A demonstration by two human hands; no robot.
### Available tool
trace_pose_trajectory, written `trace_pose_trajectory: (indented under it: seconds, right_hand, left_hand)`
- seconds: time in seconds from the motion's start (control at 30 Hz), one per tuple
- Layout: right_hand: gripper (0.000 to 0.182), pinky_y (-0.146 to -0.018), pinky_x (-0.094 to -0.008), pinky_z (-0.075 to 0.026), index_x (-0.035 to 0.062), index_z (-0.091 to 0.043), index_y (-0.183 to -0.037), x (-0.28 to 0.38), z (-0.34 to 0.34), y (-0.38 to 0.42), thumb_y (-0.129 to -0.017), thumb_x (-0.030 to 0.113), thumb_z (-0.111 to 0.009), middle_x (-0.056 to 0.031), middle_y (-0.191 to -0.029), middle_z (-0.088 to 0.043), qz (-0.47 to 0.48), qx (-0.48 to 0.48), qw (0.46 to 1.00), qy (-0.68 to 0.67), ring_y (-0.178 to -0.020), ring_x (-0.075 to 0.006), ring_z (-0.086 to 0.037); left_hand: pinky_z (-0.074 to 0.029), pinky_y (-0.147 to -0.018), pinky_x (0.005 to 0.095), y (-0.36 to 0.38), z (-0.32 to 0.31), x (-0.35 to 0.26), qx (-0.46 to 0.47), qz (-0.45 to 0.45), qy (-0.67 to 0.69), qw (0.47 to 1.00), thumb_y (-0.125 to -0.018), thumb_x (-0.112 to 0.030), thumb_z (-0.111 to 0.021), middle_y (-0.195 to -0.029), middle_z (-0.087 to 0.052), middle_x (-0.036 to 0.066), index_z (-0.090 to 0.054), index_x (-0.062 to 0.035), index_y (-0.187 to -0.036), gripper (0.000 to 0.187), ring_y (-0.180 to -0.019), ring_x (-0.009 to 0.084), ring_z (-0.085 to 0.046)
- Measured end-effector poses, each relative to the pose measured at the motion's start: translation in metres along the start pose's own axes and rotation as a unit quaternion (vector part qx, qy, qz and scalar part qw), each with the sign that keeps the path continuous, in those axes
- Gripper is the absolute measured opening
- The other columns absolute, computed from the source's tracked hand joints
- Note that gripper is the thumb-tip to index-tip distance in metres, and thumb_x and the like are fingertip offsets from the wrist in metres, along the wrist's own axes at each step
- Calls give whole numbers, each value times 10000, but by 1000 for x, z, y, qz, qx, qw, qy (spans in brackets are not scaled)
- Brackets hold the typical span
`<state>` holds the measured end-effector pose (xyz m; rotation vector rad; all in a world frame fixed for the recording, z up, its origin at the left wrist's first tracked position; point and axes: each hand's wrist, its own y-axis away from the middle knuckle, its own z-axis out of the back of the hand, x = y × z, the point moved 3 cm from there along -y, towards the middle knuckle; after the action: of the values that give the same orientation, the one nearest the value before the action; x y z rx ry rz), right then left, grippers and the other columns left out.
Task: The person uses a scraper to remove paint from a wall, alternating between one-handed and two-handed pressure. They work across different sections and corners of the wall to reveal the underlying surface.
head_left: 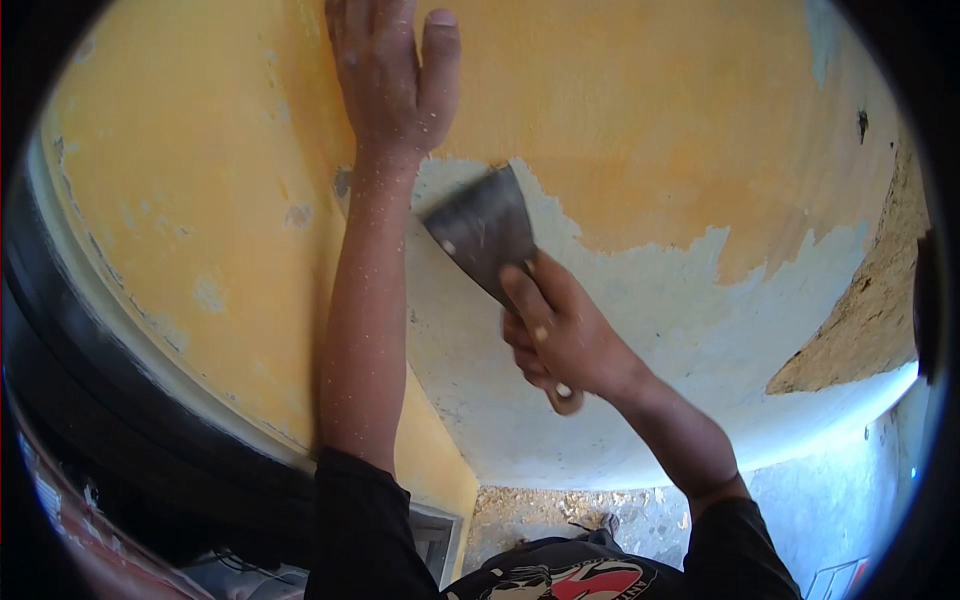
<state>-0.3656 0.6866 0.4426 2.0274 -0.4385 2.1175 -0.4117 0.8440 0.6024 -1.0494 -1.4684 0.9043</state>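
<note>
My right hand point(565, 330) is wrapped round the handle of a paint scraper point(485, 230), its thumb lying along the neck. The wide, dark metal blade points up and to the left, its edge near the ragged border of the yellow paint point(650, 130). Below that border the wall shows a pale, bare surface point(620, 320). My left hand point(395, 80) rests against the wall near the corner, fingers stretched upward and partly cut off by the view's top. Small pale flecks dot the left forearm.
On the right is a rough brown patch point(850, 310) where the wall's coating is gone. A dark curved frame point(110, 350) runs down the left side. Paint chips point(540, 500) litter the floor below, near a foot point(610, 522).
</note>
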Motion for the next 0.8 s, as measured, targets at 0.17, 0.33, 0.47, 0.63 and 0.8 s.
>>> trace_pose_trajectory:
  seconds: [0.17,0.33,0.47,0.63,0.8]
  right_hand:
    - [258,-394,-245,-346,91,-353,-980,-17,2,7,-1057,335,-386,5,-673,-371,-3,10,1000,-6,-471,-71,-353]
    - [264,-393,-248,-343,85,-369,-997,3,-7,-7,-1055,341,-387,5,-673,-370,20,19,999,-19,-467,-71,-350]
    - [261,-394,-246,-337,83,-379,-1012,-6,3,4,-1054,341,-389,8,-667,-363,-2,13,1000,8,-466,-69,-348]
    - [248,-390,-246,-334,78,-405,-1053,10,-2,-7,-1056,325,-386,17,-655,-353,3,9,1000,10,-461,-73,-344]
    - [239,-441,-294,-412,48,-400,-988,18,2,-8,-1049,273,-345,-28,-688,-419,-10,21,997,73,-501,-106,-422]
  left_hand:
    - [-210,-1141,569,0,2,-1,-6,-11,-8,1000,-993,-558,-293,-1433,-438,226,-511,-34,-1355,673,-1397,435,-308]
    - [-211,-1142,566,2,0,1,1,-6,-18,1000,-991,-564,-293,-1432,-439,228,-514,-31,-1352,680,-1396,440,-308]
    - [-214,-1141,564,0,1,1,6,11,4,1000,-986,-589,-290,-1427,-444,229,-521,-30,-1347,705,-1398,439,-307]
    - [-215,-1142,562,3,-1,1,-7,-8,-6,1000,-989,-587,-286,-1427,-446,226,-521,-26,-1346,705,-1399,435,-309]
    - [-211,-1142,569,3,-1,1,-10,-4,3,1000,-993,-570,-290,-1431,-444,223,-522,-25,-1346,689,-1396,433,-315]
